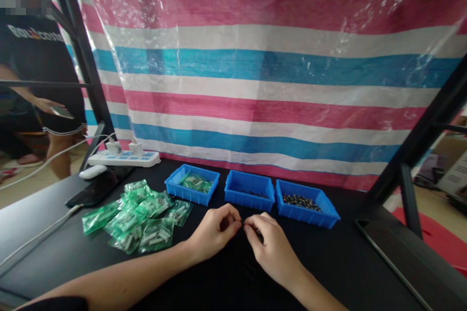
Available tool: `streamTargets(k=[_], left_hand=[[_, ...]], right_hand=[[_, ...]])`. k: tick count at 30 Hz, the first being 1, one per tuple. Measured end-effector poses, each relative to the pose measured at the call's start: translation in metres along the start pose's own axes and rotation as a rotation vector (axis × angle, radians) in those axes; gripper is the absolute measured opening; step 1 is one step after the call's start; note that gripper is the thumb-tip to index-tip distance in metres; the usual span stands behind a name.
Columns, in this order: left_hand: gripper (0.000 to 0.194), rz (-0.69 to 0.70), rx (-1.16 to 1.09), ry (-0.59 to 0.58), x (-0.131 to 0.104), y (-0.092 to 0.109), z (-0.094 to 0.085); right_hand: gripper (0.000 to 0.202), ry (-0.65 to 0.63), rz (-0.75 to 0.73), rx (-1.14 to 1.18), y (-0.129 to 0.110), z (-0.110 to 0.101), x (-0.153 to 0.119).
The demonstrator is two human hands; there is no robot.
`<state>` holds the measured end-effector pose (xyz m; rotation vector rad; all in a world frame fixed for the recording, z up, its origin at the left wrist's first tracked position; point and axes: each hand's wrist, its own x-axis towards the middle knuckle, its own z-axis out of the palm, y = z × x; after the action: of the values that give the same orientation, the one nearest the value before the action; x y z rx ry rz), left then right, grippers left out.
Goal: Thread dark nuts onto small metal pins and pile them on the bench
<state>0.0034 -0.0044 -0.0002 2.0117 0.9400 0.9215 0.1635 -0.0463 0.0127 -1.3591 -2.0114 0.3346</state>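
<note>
Over the black table the left hand and right hand meet fingertip to fingertip, pinching a tiny dark part between them, too small to make out. Just beyond stand three blue trays: the left tray holds green packets, the middle tray a few dark bits, the right tray many small pieces. A heap of green packets lies left of the hands
</note>
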Motion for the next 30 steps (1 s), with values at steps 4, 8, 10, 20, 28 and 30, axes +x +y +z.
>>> streamTargets(k=[4,8,10,20,28,30], left_hand=[[0.010,0.007,0.019,-0.004,0.000,-0.001,0.000],[0.011,0.008,0.025,-0.015,0.000,-0.002,0.000],[0.010,0.013,0.025,-0.030,0.000,-0.001,0.000],[0.011,0.070,-0.013,0.050,-0.008,0.031,-0.003],[0.009,0.182,-0.037,0.161,0.000,0.063,-0.004],[0.008,0.195,-0.056,0.189,0.003,0.068,-0.001]], right_hand=[[0.019,0.002,-0.015,-0.024,0.001,0.001,0.000],[0.018,0.016,-0.015,-0.070,0.000,-0.002,0.000],[0.017,0.029,-0.022,-0.114,-0.002,-0.005,-0.001],[0.016,0.083,-0.012,-0.170,-0.027,-0.025,-0.007],[0.020,0.264,-0.116,-0.127,-0.034,-0.045,-0.002],[0.021,0.304,-0.149,-0.140,-0.035,-0.052,-0.001]])
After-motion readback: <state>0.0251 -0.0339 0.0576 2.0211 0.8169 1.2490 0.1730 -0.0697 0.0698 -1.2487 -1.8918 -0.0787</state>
